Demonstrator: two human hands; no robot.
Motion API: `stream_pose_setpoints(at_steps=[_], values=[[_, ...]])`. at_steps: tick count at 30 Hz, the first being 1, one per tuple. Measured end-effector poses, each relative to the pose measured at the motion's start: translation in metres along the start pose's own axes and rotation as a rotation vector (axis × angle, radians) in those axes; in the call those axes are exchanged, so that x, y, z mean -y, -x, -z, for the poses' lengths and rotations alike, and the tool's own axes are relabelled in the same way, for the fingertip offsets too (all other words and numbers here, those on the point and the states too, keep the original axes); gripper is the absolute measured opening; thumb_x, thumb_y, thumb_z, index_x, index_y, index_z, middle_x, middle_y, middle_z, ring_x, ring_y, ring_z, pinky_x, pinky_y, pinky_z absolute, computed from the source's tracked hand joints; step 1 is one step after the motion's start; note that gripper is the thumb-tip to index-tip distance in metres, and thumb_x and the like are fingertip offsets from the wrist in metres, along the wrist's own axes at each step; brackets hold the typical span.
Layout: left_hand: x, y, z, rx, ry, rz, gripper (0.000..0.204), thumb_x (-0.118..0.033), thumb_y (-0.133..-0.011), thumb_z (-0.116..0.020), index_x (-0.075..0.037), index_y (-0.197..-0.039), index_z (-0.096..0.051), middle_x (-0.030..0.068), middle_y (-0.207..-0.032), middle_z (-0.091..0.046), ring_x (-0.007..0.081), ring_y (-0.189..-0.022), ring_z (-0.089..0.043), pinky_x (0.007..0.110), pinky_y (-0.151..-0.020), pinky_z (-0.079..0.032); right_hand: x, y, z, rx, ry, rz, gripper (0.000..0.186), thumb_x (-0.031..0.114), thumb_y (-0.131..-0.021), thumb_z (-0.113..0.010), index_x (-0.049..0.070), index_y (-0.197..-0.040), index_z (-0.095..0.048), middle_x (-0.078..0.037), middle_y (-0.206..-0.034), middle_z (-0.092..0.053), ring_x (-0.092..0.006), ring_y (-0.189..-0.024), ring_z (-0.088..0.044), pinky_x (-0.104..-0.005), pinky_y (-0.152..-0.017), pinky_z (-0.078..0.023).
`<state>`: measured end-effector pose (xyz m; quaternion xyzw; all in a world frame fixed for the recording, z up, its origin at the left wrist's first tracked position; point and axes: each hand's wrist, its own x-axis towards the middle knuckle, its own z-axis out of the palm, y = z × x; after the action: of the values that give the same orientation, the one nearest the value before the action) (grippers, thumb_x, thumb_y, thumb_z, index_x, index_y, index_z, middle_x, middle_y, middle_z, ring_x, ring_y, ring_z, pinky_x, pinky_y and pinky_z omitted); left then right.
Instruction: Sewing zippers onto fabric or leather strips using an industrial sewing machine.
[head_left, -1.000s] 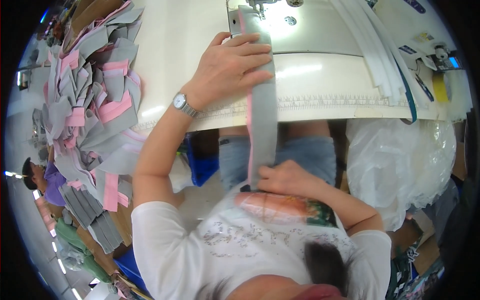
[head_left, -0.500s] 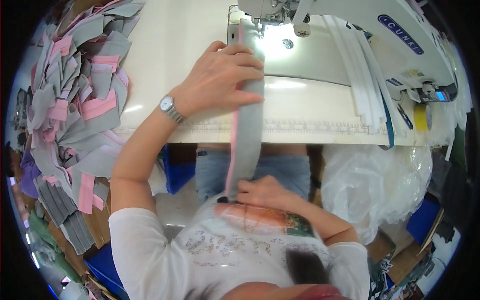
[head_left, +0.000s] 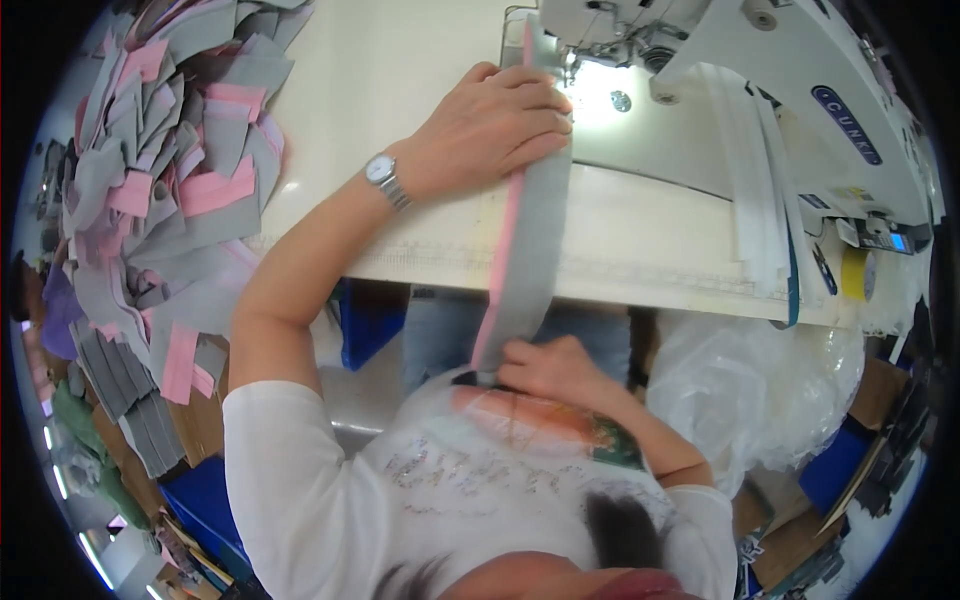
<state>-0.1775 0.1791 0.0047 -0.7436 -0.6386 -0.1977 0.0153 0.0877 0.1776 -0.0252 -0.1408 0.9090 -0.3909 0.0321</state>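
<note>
Gray-and-pink fabric strip (head_left: 540, 230) is stretching lengthwise from the lit needle area of a white sewing machine (head_left: 800, 70), across the near edge of a pale table (head_left: 390, 70), and down toward the person's torso. Its pink border is running along the left side, with the wider gray part lying to the right.

The left hand (head_left: 505, 122) is lying palm down across the far part of the strip, fingers extended side by side and resting on the cloth just short of the needle area; it is not clenching. A silver wristwatch (head_left: 380, 168) is circling that wrist. The right hand (head_left: 552, 368) is grasping the strip's near end with curled fingers, just in front of the white shirt (head_left: 300, 480) and beyond the table's near edge.

On the far left, a heap of gray and pink fabric pieces (head_left: 165, 190) is spreading beside the table, with folded gray pieces (head_left: 130, 400) lying on its near side. To the right of the needle area, long white strips (head_left: 755, 200) are lying on the table, and farther right a yellow tape roll (head_left: 856, 274) is standing near small dark snips (head_left: 824, 270). Crumpled clear plastic (head_left: 750, 390) is hanging below the table's near edge on the right.
</note>
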Motion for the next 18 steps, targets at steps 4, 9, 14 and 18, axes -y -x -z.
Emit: stream_pose_setpoints(at_steps=[4,9,14,18], values=[[0.001,0.003,-0.006,-0.007,-0.032,0.012,0.026,-0.028,-0.094,-0.047,-0.012,-0.107,-0.064,-0.0014,-0.118,-0.06,0.0182,-0.121,-0.044,0.036,-0.097,-0.032,0.004,0.0,-0.003,-0.041,0.064,-0.021,0.006,0.013,-0.075,-0.056,0.012,-0.076,-0.051,-0.005,-0.079,-0.046,-0.0194,-0.059,-0.059,-0.033,-0.044,-0.046],[0.024,0.021,0.013,-0.352,0.238,-0.041,0.024,-0.023,-0.087,-0.059,-0.011,-0.107,-0.062,0.0058,-0.108,-0.062,0.0225,-0.109,-0.055,0.037,-0.083,-0.043,0.004,0.001,-0.01,-0.14,0.123,-0.015,0.011,0.012,-0.072,-0.061,0.011,-0.071,-0.05,-0.006,-0.076,-0.045,-0.0204,-0.053,-0.056,-0.0338,-0.041,-0.044],[-0.024,0.111,0.058,-0.324,0.175,0.352,0.016,-0.009,-0.086,-0.059,-0.01,-0.099,-0.068,0.0058,-0.099,-0.065,0.0231,-0.096,-0.059,0.034,-0.08,-0.045,0.006,-0.004,-0.012,-0.193,0.185,-0.025,0.014,0.011,-0.072,-0.063,0.011,-0.068,-0.05,-0.006,-0.073,-0.044,-0.0207,-0.051,-0.055,-0.0341,-0.042,-0.043],[-0.06,0.156,0.037,-0.364,0.076,0.252,0.02,-0.002,-0.075,-0.065,-0.007,-0.094,-0.068,0.0074,-0.085,-0.063,0.0246,-0.079,-0.059,0.033,-0.07,-0.046,0.013,-0.008,-0.01,-0.192,0.211,-0.021,0.014,0.012,-0.072,-0.064,0.011,-0.068,-0.051,-0.006,-0.073,-0.044,-0.0207,-0.052,-0.055,-0.0339,-0.043,-0.043]])
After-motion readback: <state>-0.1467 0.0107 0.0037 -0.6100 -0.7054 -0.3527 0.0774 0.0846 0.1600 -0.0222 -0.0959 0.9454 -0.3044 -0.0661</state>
